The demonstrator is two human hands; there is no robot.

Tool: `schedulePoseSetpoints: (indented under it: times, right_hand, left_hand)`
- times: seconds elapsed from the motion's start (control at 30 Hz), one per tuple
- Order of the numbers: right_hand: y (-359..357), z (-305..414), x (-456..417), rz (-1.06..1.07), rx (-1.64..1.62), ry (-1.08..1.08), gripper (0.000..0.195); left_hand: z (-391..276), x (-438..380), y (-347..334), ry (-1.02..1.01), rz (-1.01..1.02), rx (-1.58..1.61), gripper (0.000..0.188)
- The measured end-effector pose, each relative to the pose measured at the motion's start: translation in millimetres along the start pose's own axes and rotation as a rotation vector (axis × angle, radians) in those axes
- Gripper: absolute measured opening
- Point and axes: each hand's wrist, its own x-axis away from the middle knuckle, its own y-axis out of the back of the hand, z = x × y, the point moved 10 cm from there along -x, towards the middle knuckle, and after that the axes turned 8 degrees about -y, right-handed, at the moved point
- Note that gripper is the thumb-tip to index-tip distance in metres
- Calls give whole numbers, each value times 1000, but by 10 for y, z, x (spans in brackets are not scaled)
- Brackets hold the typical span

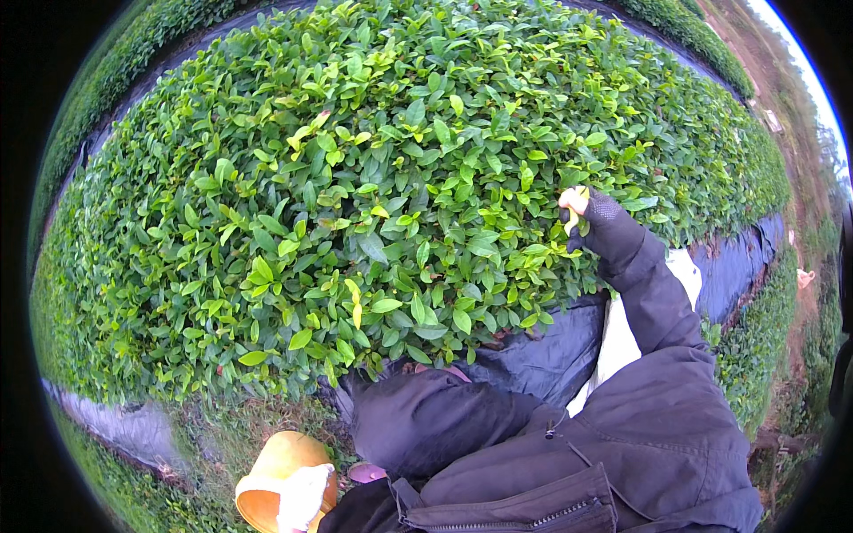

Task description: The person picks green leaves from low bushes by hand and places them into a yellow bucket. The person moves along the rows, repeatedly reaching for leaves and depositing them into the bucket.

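Note:
My right hand [584, 217] wears a dark glove with pale fingertips showing, and its fingers are curled at the right side of a dense, leafy green bush [400, 166]. Something pale yellow shows among those fingers; I cannot tell if it is a fingertip or a leaf. A yellow bucket [286, 456] lies tilted at the lower left, its mouth towards the bottom of the view. Across its rim is an overexposed white glove or cloth [303, 496], beside a dark sleeve. Whether my left hand is inside that white shape is unclear.
My bent, dark-trousered leg [433, 420] presses near the bush's lower edge. Black plastic sheeting [546, 350] covers ground along the row, with a white sack or sheet [616, 346] under my right arm. Another hedge row [726, 60] runs beyond, beside a bare dirt strip [746, 33].

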Motion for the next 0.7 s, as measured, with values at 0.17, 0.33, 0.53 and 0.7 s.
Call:
schedulePoseSetpoints:
  times: [0.17, 0.33, 0.53, 0.7]
  right_hand:
    - [99, -226, -12, 83, -15, 83, 18]
    - [-344, -94, -107, 156, -177, -10, 34]
    - [-1056, 478, -512, 341, -151, 117, 29]
    - [-1575, 949, -1289, 261, -58, 110, 29]
  left_hand:
    - [18, -61, 71, -21, -41, -14, 20]
    - [71, -13, 128, 3, -81, -25, 18]
    - [100, 36, 150, 20, -127, -25, 17]
    - [123, 115, 111, 43, -156, -12, 17]
